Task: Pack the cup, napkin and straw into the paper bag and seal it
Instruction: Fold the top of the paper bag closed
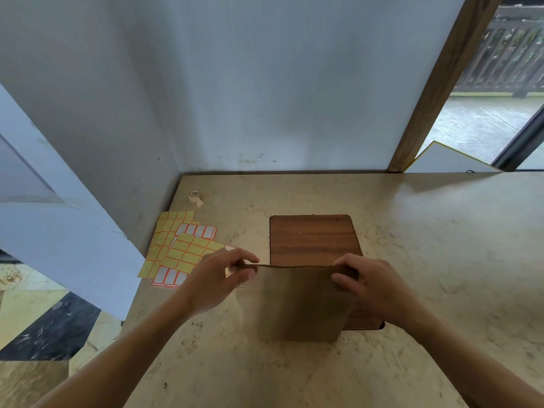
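At worktop centre: left hand (219, 279) and right hand (363, 279) pinch paper bag (300, 301) mouth flat; contents hidden, sealing left.

Soft daylight; edges bowed; mild blur

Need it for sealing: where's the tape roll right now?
In the head view the tape roll stands at the table's far left corner by the wall, beyond the sticker sheets, away from both hands.

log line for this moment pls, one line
stage: closing bag top | left hand: pinching left corner | right hand: pinching right corner | paper bag: upright, top pressed flat | label sheets: untouched
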{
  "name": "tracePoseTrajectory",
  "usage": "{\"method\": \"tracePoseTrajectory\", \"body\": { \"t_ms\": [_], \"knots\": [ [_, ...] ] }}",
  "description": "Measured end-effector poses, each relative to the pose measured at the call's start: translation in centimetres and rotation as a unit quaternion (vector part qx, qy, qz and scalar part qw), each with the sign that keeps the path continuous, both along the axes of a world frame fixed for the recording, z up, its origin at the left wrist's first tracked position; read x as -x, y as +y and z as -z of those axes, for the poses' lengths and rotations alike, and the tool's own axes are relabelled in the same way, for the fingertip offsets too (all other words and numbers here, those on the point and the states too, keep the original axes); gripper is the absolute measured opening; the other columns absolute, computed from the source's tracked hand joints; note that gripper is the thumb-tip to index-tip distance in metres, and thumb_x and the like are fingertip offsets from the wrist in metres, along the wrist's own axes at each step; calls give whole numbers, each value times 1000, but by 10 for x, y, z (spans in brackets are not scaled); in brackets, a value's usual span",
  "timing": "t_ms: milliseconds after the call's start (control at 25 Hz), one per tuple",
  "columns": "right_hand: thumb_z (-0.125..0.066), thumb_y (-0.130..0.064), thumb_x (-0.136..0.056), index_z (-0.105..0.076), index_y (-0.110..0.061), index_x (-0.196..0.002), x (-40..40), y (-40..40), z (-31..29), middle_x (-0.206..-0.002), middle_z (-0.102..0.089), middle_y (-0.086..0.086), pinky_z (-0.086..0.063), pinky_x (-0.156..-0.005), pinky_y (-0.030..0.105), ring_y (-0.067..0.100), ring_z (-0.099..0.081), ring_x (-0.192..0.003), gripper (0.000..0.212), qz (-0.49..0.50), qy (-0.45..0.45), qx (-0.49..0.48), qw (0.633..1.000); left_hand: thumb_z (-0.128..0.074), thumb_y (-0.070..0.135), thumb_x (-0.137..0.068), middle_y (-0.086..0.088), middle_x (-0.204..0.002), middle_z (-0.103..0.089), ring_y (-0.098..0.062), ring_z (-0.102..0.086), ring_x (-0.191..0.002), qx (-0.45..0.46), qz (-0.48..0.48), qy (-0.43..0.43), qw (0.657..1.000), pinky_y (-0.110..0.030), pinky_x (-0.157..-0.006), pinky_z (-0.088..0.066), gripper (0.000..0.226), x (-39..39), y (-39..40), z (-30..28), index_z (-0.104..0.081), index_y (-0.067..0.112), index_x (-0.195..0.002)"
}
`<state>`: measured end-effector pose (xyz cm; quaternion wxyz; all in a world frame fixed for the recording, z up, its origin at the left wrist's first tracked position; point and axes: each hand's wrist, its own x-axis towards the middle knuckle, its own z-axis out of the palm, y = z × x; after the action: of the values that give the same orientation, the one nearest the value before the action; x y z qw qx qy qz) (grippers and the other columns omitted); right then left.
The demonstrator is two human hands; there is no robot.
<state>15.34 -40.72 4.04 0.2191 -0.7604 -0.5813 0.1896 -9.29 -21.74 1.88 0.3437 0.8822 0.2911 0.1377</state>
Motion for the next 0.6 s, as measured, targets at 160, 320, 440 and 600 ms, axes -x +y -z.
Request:
{"method": "tracePoseTrajectory", "body": {
  "t_ms": [160,320,440,600],
  "knots": [
    [-48,-36,-96,-48,-42,-125,2,3,15,-101,-56,-20,-44,-71,14,-1,-55,-86,29,23,-26,-17,999,-48,18,-100,10,-89,-62,-8,-58,-83,18,-21,-7,1000,-14,-69,-42,24,-6,-8,13,-59,34,-114],
    [-52,-38,-90,-55,-42,-122,15,-1,28,-117,-57,-12,-47,-83,30,14,-52,-104,32,-6,-224,-66,972,-43,22,-100,6,-108,-55,-10,-52,-92,-114,1,18,993,-25,-73,-48,19,-12,-12,29,-54,32,-111],
    [-37,-50,-94,-60,-41,-117,25,-1,33,-113,-62,-18,-45,-85,31,11,-55,-105,34,-35,-248,-72,965,-48,18,-96,1,-108,-56,-15,-52,-93,-188,13,15,982,-35,-77,-51,15,-16,-16,32,-60,25,-100],
    [-37,-51,-92,-64,-40,-106,37,5,38,-98,-68,-20,-48,-71,25,6,-61,-85,33,-59,-245,-67,966,-32,48,-97,7,-102,-61,-13,-52,-91,-234,88,48,967,-38,-85,-45,34,-20,-28,31,-58,28,-104]
  ]
}}
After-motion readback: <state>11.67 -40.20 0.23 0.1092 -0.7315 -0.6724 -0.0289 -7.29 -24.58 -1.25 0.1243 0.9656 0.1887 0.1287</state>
